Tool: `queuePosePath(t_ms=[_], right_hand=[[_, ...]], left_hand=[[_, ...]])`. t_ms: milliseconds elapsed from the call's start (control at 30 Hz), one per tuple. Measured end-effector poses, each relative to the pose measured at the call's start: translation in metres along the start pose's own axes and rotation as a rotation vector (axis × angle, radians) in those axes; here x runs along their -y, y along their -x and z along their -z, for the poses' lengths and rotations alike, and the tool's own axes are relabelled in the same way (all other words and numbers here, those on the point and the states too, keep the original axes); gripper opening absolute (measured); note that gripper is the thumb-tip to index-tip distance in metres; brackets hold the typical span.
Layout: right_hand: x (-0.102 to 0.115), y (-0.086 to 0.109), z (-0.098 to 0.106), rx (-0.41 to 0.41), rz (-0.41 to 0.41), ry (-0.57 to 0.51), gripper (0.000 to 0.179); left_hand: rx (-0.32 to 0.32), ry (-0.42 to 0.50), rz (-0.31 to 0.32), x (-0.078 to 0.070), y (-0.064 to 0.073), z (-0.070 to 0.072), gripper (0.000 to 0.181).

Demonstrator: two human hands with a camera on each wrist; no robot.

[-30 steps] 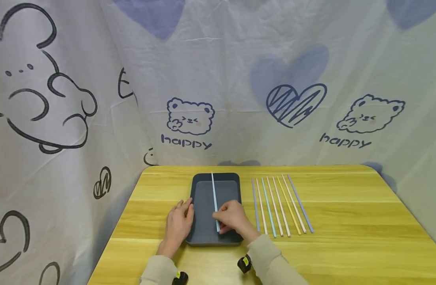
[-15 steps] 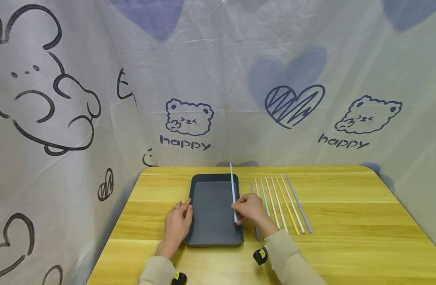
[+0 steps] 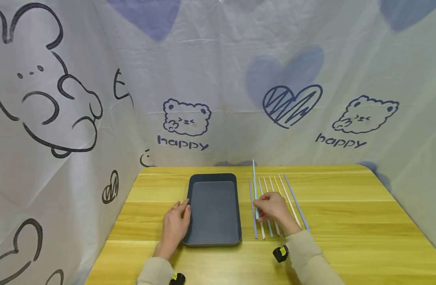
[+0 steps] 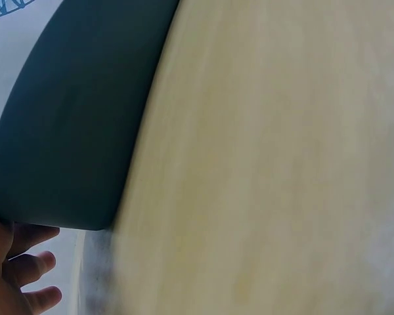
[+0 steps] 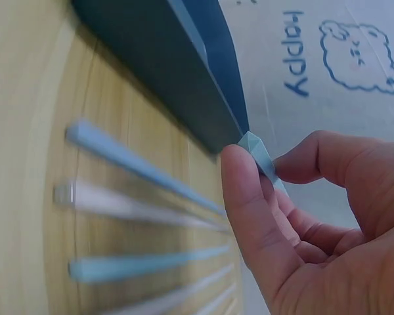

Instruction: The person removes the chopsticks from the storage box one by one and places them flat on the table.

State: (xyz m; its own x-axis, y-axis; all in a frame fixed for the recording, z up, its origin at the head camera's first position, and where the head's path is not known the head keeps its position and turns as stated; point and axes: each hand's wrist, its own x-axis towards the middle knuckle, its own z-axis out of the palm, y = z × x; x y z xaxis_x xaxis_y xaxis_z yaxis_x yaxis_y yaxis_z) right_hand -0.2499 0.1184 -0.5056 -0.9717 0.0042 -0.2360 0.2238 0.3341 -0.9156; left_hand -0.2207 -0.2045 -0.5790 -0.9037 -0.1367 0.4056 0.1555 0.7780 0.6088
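Note:
A light blue stick (image 3: pixel 254 178) with an angular, faceted end (image 5: pixel 252 144) is pinched between the thumb and fingers of my right hand (image 3: pixel 273 208). It points away from me over the left part of the stick row, just right of the tray. My left hand (image 3: pixel 176 223) rests against the left side of the dark grey tray (image 3: pixel 212 213), fingers fairly straight at its rim. In the left wrist view, fingers (image 4: pixel 36 269) show beside the tray's outer wall (image 4: pixel 72 131). No stick lies in the tray.
Several thin sticks lie roughly parallel right of the tray, among them a purple one (image 3: pixel 252 209), a light teal one (image 5: pixel 144 262) and another purple one (image 3: pixel 296 202) at the far right. A printed curtain (image 3: pixel 239 79) hangs behind the wooden table (image 3: pixel 364 221).
My right hand has carried the light blue stick from above the tray, across its right rim, to over the stick row. My left hand has stayed at the tray's left side.

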Motion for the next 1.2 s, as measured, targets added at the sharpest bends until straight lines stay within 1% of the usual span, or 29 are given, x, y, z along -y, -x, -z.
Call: queuePosePath(t_ms=[200,367,600,767,933,1033,1200], right_hand=[[-0.012,-0.001,0.024,-0.014,-0.013,0.011,0.023],[-0.022,0.000,0.042,-0.024,-0.034,0.044,0.024],[-0.031,0.002,0.070,-0.034,-0.037,0.082,0.031],[-0.042,0.002,0.088,-0.037,-0.047,0.101,0.033],[-0.056,0.004,0.106,-0.053,-0.075,0.132,0.035],[-0.064,0.007,0.115,-0.060,-0.096,0.149,0.035],[-0.072,0.011,0.125,-0.072,-0.118,0.135,0.033]], left_hand=[[0.002,0.019,0.005,0.000,-0.001,-0.001,0.035],[0.006,0.015,0.015,-0.001,0.000,0.001,0.035],[-0.019,0.023,-0.010,-0.001,0.000,0.001,0.033],[0.000,0.037,0.001,-0.001,0.000,0.001,0.034],[0.014,0.024,0.002,0.000,0.000,0.000,0.035],[0.017,0.021,0.004,0.001,0.000,0.000,0.035],[0.007,0.022,0.009,0.002,0.000,0.000,0.034]])
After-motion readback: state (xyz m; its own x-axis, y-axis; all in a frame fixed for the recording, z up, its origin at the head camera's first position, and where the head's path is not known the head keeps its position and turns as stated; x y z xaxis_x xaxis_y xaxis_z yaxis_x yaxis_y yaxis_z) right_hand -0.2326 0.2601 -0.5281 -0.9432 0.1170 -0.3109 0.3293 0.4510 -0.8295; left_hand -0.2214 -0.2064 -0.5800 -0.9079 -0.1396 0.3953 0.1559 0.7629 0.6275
